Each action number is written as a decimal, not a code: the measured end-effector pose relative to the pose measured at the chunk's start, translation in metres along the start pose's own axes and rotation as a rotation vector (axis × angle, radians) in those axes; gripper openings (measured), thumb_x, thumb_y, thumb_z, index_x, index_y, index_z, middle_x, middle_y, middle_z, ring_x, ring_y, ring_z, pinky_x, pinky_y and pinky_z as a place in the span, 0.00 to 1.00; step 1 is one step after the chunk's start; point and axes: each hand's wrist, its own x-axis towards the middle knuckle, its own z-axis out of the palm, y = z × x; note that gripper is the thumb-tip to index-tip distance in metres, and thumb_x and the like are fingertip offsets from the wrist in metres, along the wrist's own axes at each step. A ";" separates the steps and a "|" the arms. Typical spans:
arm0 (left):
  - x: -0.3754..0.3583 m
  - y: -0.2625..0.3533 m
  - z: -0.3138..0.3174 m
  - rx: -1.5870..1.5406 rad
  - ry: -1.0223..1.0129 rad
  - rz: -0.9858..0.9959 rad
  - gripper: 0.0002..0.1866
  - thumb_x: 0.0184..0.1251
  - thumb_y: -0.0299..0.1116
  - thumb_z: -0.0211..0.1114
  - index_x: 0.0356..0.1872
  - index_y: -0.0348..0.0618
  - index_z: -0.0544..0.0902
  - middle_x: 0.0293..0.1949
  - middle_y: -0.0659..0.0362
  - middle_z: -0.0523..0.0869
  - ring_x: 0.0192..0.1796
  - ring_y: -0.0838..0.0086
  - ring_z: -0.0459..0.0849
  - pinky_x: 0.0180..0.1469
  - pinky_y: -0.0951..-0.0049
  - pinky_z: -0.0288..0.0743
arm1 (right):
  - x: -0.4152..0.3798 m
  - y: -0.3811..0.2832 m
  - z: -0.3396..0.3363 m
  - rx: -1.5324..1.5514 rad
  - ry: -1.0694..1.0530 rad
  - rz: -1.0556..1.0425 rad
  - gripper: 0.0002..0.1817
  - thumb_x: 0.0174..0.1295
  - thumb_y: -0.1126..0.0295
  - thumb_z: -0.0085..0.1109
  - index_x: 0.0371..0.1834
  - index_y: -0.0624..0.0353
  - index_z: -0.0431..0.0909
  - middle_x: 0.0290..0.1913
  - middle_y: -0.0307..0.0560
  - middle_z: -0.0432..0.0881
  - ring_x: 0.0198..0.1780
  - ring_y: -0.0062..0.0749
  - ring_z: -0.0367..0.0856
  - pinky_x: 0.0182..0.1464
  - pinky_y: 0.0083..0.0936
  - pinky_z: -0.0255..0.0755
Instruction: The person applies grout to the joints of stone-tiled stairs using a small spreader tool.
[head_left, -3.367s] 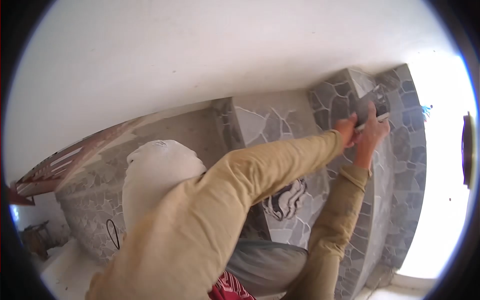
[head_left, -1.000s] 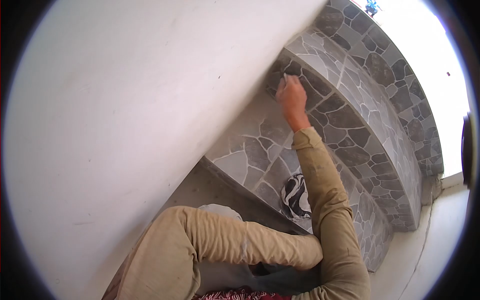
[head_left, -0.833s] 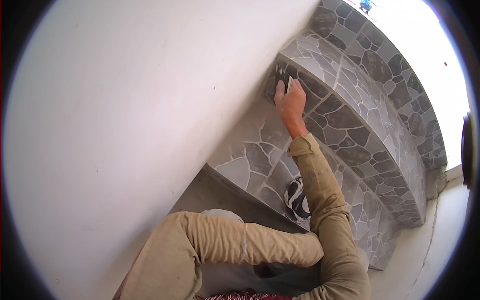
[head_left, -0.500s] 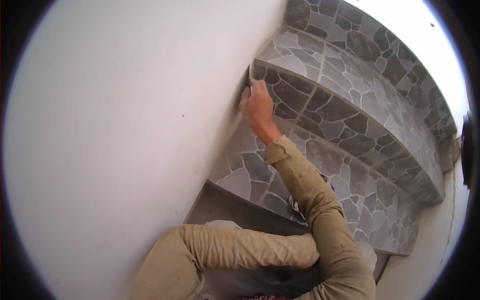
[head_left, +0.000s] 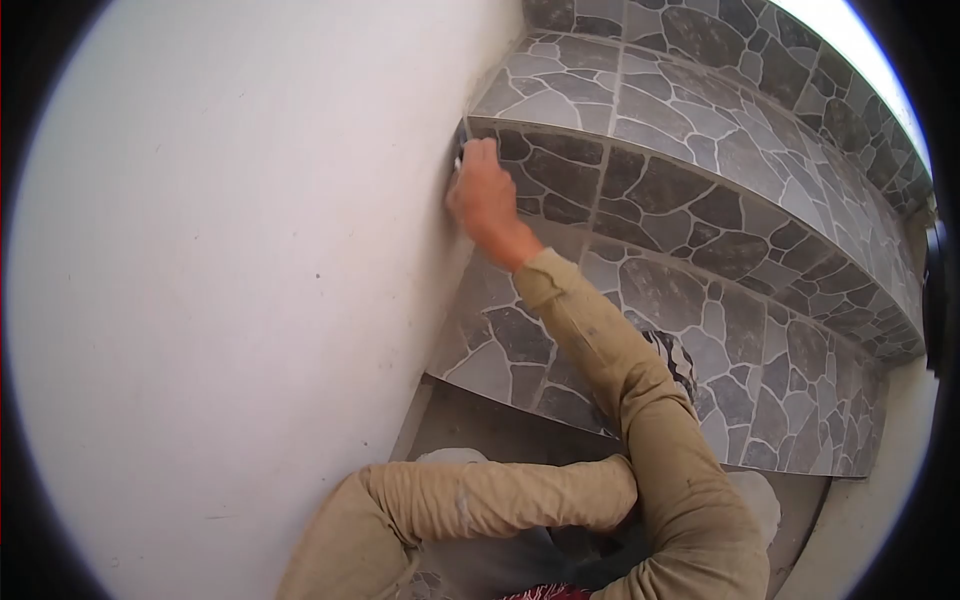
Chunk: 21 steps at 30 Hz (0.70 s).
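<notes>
My right hand (head_left: 484, 196) is closed around a thin, dark bluish flat blade (head_left: 462, 135), mostly hidden by the fingers. It reaches into the corner where the white wall (head_left: 230, 260) meets the stone-patterned stair riser (head_left: 555, 170), just under the front edge of the upper tread (head_left: 560, 85). The blade lies along this joint, and the knuckles are close to the wall. My left forearm (head_left: 500, 495) in its tan sleeve is folded across my lap. Its end goes under my right arm, so my left hand is hidden.
Below the riser is a lower tread (head_left: 500, 340) with the same grey stone pattern. A black-and-white patterned item (head_left: 675, 360) shows partly behind my right sleeve. More stairs curve up to the right. At the right edge a dark object (head_left: 935, 300) is partly visible.
The whole view has shifted, with the stairs appearing further left. My right hand and the blade have moved slightly closer to the tread edge along the wall joint. My left arm stays folded.
</notes>
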 end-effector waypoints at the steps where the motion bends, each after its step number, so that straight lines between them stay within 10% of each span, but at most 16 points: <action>1: -0.004 0.002 -0.008 -0.016 -0.012 0.005 0.22 0.53 0.47 0.65 0.49 0.52 0.87 0.55 0.54 0.85 0.59 0.64 0.82 0.61 0.61 0.73 | 0.001 0.003 -0.003 0.001 -0.001 0.003 0.13 0.57 0.76 0.57 0.44 0.64 0.66 0.47 0.62 0.69 0.37 0.65 0.81 0.39 0.51 0.78; 5: -0.020 0.010 0.006 0.213 0.333 0.011 0.25 0.54 0.49 0.66 0.52 0.50 0.86 0.57 0.53 0.84 0.63 0.62 0.79 0.65 0.61 0.69 | 0.002 0.005 -0.002 0.016 -0.055 -0.022 0.14 0.58 0.75 0.57 0.45 0.64 0.65 0.49 0.62 0.69 0.38 0.66 0.81 0.40 0.53 0.78; 14: -0.037 0.034 -0.041 0.089 -0.017 -0.053 0.29 0.58 0.36 0.60 0.63 0.40 0.76 0.60 0.49 0.80 0.62 0.57 0.78 0.68 0.61 0.67 | -0.005 -0.017 -0.004 0.067 0.011 0.107 0.14 0.61 0.75 0.55 0.47 0.64 0.66 0.51 0.62 0.69 0.40 0.67 0.81 0.42 0.54 0.78; 16: -0.037 0.041 -0.065 -0.112 -0.203 -0.093 0.27 0.58 0.53 0.64 0.58 0.56 0.83 0.63 0.59 0.80 0.67 0.65 0.75 0.69 0.62 0.65 | -0.010 -0.005 -0.002 0.034 -0.025 0.131 0.15 0.60 0.75 0.56 0.48 0.63 0.66 0.51 0.62 0.69 0.41 0.67 0.81 0.43 0.54 0.78; 21: -0.025 0.027 -0.022 0.017 -0.017 -0.083 0.29 0.60 0.59 0.61 0.60 0.58 0.82 0.64 0.62 0.79 0.68 0.68 0.73 0.70 0.63 0.63 | -0.015 -0.018 -0.013 0.082 0.009 0.024 0.16 0.60 0.75 0.56 0.50 0.63 0.66 0.52 0.64 0.67 0.41 0.68 0.81 0.42 0.53 0.77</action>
